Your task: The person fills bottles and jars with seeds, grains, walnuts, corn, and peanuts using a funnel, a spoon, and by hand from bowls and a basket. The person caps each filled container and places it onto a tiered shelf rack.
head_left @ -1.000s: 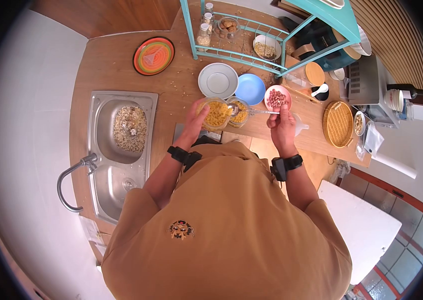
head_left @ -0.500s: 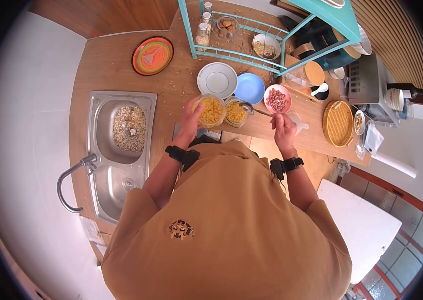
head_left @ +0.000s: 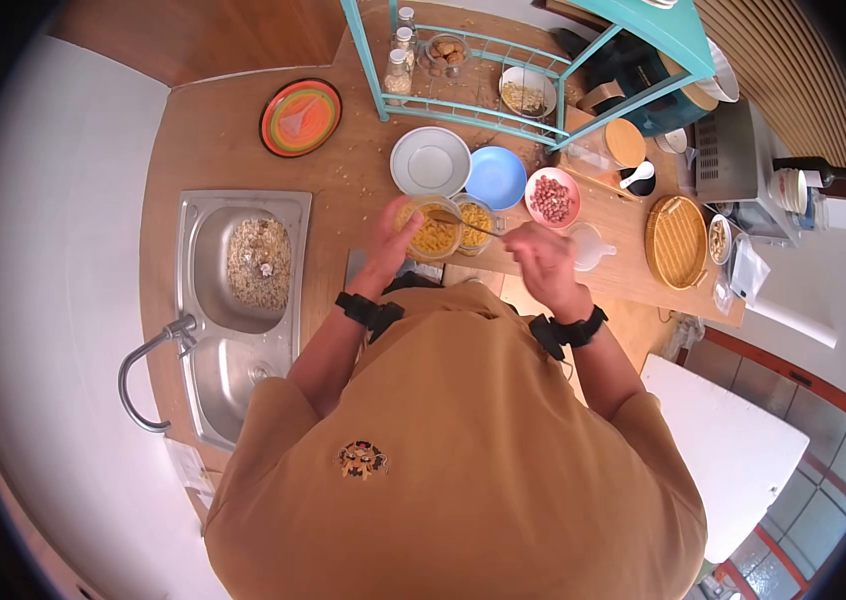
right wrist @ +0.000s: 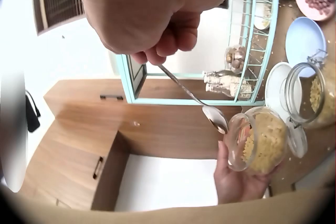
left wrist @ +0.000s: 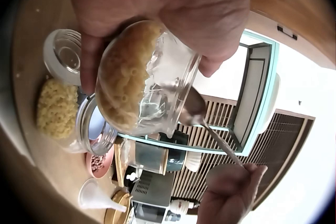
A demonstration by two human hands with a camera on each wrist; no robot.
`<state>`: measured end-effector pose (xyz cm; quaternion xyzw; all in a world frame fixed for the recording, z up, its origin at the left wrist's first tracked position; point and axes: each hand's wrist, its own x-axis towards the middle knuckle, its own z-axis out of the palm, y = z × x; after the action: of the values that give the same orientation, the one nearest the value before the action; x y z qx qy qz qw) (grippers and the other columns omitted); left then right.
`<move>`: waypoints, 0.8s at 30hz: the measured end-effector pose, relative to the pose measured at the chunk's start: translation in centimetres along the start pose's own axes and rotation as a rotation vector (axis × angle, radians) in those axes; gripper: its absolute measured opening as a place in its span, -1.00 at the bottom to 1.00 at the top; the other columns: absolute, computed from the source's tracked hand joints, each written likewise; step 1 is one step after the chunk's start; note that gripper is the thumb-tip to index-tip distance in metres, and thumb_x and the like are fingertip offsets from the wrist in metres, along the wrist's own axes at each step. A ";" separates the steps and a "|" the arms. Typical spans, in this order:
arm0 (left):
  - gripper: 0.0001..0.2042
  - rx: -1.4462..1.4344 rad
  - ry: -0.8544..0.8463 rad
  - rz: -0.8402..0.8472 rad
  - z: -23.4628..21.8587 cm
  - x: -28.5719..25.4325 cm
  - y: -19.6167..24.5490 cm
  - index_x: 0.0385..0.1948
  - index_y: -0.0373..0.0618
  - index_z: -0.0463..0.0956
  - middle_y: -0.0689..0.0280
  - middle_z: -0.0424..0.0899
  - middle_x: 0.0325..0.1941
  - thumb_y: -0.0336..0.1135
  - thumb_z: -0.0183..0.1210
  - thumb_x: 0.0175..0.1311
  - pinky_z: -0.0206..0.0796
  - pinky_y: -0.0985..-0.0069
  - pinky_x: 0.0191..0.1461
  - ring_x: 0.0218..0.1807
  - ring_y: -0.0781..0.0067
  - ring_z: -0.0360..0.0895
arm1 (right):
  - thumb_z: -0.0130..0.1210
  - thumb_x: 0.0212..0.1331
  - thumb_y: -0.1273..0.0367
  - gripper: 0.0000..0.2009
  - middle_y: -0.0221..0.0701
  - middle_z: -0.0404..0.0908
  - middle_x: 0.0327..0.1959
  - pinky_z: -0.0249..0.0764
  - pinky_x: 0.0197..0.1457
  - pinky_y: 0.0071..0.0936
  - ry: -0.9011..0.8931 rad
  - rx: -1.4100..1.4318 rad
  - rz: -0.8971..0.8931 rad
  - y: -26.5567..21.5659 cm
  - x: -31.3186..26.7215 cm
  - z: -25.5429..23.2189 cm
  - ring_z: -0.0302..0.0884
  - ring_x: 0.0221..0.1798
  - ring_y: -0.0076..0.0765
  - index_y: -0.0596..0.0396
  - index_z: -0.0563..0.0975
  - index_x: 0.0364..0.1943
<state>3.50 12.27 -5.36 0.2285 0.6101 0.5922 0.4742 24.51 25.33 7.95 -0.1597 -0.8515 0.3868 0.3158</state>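
My left hand [head_left: 390, 243] grips a clear glass container [left wrist: 152, 90] of elbow macaroni [left wrist: 126, 77], fingers and thumb wrapped around its sides. A metal spoon [right wrist: 214, 118] is pinched by its handle in my right hand [head_left: 548, 265]. The spoon's bowl lies right at the container's mouth, and no macaroni shows in it in the right wrist view. Beside the held container, a clip-top glass jar [head_left: 476, 225] with more macaroni stands on the counter, its lid swung back.
Behind the jar sit a grey-white bowl [head_left: 431, 162], a blue plate [head_left: 498, 178] and a pink plate [head_left: 570, 185] of reddish nuts or beans. A white funnel [head_left: 591, 248] and woven basket [head_left: 678, 245] lie right. At left is a sink [head_left: 288, 200]; a turquoise rack [head_left: 483, 115] stands behind.
Half a second ago the spoon was over the clip-top jar; it has since moved left to the held container. My right hand has shifted left with it. My left hand has stayed nearly in place.
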 end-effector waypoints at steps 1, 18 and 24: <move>-0.52 0.001 -0.002 0.002 0.2 0.1 0.1 0.18 -0.17 0.32 0.19 0.45 0.12 -0.10 0.13 0.32 0.31 0.47 0.15 0.15 0.37 0.40 | -0.02 0.32 0.48 -0.85 -0.28 0.58 -0.47 0.44 -0.46 -0.41 0.003 -0.001 -0.001 -0.2 0.3 0.5 0.51 -0.54 -0.29 0.26 0.54 -0.35; -0.50 -0.202 -0.045 -0.040 0.3 -0.2 0.7 0.21 -0.14 0.26 0.21 0.49 0.07 -0.09 0.11 0.35 0.38 0.53 0.04 0.06 0.48 0.46 | -0.09 0.42 0.20 -0.65 -0.47 0.48 -0.62 0.30 -0.58 -0.67 0.407 0.665 0.740 5.7 -2.6 3.2 0.34 -0.63 -0.64 0.18 0.53 -0.39; -0.50 -0.205 -0.053 -0.067 0.2 -0.3 0.6 0.22 -0.13 0.25 0.21 0.49 0.07 -0.07 0.10 0.36 0.42 0.54 0.00 0.06 0.48 0.47 | -0.07 0.40 0.15 -0.65 -0.48 0.45 -0.63 0.28 -0.58 -0.62 0.481 0.851 0.803 6.2 -2.7 2.3 0.31 -0.65 -0.59 0.14 0.52 -0.40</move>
<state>3.66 12.27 -4.66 0.1740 0.5409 0.6288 0.5307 25.17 26.67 0.91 -0.4097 -0.4021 0.7332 0.3645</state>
